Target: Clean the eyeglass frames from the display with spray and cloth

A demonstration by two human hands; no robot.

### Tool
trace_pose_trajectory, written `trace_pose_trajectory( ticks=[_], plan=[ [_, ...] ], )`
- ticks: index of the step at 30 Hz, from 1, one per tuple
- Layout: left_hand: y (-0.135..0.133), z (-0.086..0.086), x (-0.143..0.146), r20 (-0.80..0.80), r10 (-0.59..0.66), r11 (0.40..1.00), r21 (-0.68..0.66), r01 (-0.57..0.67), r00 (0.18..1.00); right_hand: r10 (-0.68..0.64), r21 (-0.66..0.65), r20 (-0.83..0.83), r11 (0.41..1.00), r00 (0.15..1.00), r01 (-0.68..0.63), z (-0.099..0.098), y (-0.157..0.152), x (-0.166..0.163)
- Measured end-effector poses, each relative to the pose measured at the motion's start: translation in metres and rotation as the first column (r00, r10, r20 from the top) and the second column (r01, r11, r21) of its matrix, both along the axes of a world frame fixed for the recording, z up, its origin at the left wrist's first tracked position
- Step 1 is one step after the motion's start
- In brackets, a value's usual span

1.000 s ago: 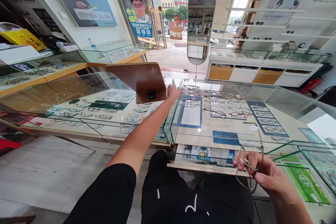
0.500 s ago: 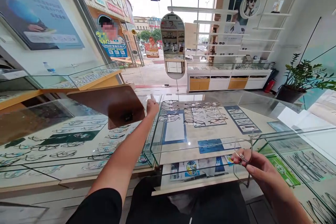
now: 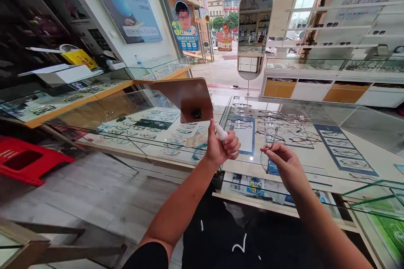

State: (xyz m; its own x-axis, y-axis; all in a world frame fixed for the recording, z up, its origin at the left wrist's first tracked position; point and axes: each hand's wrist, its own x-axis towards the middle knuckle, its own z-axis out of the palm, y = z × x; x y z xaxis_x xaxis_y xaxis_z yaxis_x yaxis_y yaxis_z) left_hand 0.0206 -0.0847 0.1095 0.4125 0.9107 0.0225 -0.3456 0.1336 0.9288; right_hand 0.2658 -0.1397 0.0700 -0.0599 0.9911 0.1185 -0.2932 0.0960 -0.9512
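My left hand (image 3: 222, 145) is closed around a small white bottle (image 3: 221, 132), its narrow top pointing up and to the left. To the right, my right hand (image 3: 285, 160) pinches a pair of eyeglasses (image 3: 264, 163) by the thin frame, lenses hanging on edge above the glass counter. The two hands are apart. Just beyond my left hand stands a tilted brown panel (image 3: 197, 101). A crumpled beige cloth (image 3: 196, 139) lies to the left of that hand. Rows of eyeglasses (image 3: 304, 139) rest in the display beyond my right hand.
Glass showcases (image 3: 158, 145) with many frames spread left and ahead. An oval mirror (image 3: 255, 29) hangs at the window. A red plastic stool (image 3: 28, 159) stands at the left. Below the glass, an open drawer (image 3: 255, 185) holds printed papers.
My left hand has come back toward me from the far edge by the brown panel, with the white bottle now plainly visible. My right hand has brought the eyeglasses inward and up. The view has turned left.
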Motion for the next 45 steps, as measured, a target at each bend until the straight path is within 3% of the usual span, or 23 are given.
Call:
trace_pose_trajectory(
  ticks=[3,6,9,11,15,21,24,29,32,37,40,43,45],
  plan=[
    [-0.005,-0.011,0.000,-0.003,-0.008,1.000,-0.027,0.008,1.000,0.026,-0.025,-0.013,0.999,1.000,-0.026,0.002,0.004,-0.019],
    [-0.003,-0.025,0.005,-0.095,0.184,0.979,0.109,-0.174,0.978,0.032,-0.089,-0.032,0.995,0.999,-0.035,0.004,0.002,-0.031],
    [0.002,-0.039,0.013,-0.250,0.463,0.853,0.387,-0.351,0.850,0.052,-0.152,-0.074,0.986,0.996,-0.062,0.005,-0.002,-0.039],
    [0.005,-0.045,0.020,-0.332,0.536,0.792,0.516,-0.326,0.776,0.074,-0.167,-0.104,0.982,0.992,-0.091,0.004,-0.004,-0.043],
    [0.009,-0.048,0.031,-0.398,0.542,0.766,0.596,-0.241,0.740,0.091,-0.173,-0.132,0.978,0.987,-0.113,0.002,-0.007,-0.045],
    [0.011,-0.045,0.027,-0.369,0.488,0.793,0.565,-0.225,0.791,0.078,-0.183,-0.177,0.977,0.981,-0.111,0.001,-0.004,-0.038],
    [0.003,-0.049,0.019,-0.353,0.485,0.800,0.549,-0.243,0.801,0.028,-0.198,-0.199,0.978,0.980,-0.068,0.003,0.003,-0.034],
    [-0.015,-0.057,0.017,-0.459,0.401,0.841,0.528,-0.120,0.793,0.008,-0.201,-0.220,0.978,0.976,-0.054,0.009,0.010,-0.037],
    [-0.018,-0.057,0.013,-0.452,0.413,0.842,0.520,-0.143,0.791,0.015,-0.188,-0.237,0.980,0.971,-0.061,0.013,0.009,-0.041],
    [-0.009,-0.044,-0.024,-0.373,0.467,0.813,0.537,-0.224,0.801,0.024,-0.196,-0.244,0.978,0.969,-0.074,0.018,0.007,-0.038],
    [0.013,-0.043,-0.072,-0.276,0.613,0.746,0.510,-0.427,0.741,0.002,-0.199,-0.247,0.979,0.969,-0.052,0.020,0.004,-0.025],
    [0.049,-0.053,-0.137,-0.268,0.814,0.574,0.512,-0.639,0.516,-0.048,-0.194,-0.223,0.981,0.974,0.004,0.020,0.001,-0.006],
    [0.072,-0.064,-0.180,-0.397,0.862,0.491,0.494,-0.718,0.316,-0.080,-0.187,-0.206,0.982,0.975,0.041,0.018,0.000,0.005]
  ],
)
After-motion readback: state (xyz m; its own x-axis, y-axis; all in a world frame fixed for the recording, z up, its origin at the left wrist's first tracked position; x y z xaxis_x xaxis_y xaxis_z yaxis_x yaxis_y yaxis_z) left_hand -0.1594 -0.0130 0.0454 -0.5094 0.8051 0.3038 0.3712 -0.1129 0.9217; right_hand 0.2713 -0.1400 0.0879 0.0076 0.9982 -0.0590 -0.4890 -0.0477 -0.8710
